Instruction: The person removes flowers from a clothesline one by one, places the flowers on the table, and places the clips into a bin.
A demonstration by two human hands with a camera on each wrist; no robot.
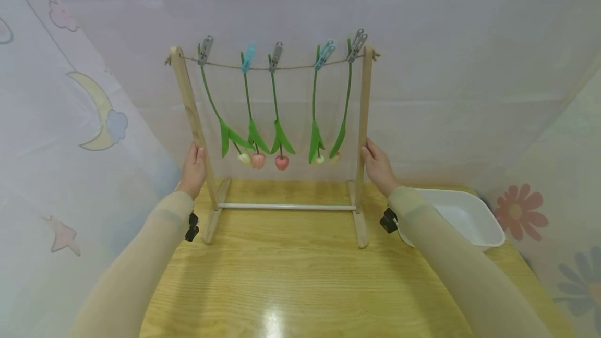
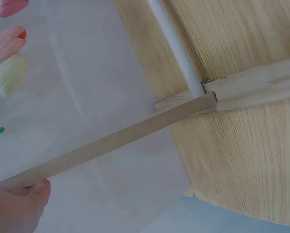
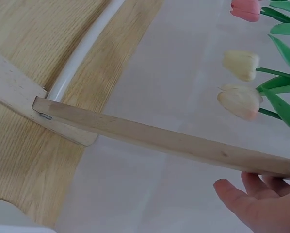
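A wooden rack (image 1: 188, 95) stands on the table, with a string (image 1: 296, 68) tied between its two posts. Several artificial tulips (image 1: 281, 163) hang heads down from it, each pinned by a grey or blue clothespin (image 1: 248, 57). My left hand (image 1: 192, 172) grips the left post around mid-height; in the left wrist view a fingertip lies along that post (image 2: 106, 146). On the other side, my right hand (image 1: 379, 167) holds the right post (image 3: 159, 141) at a similar height. Some fingers of both hands are hidden by the posts.
A white rod (image 1: 286, 206) joins the rack's feet low down. To the right, a white plastic basin (image 1: 469, 218) sits partly behind my right sleeve. The wooden table (image 1: 281, 275) meets a pale cloth backdrop (image 1: 446, 67) behind the rack.
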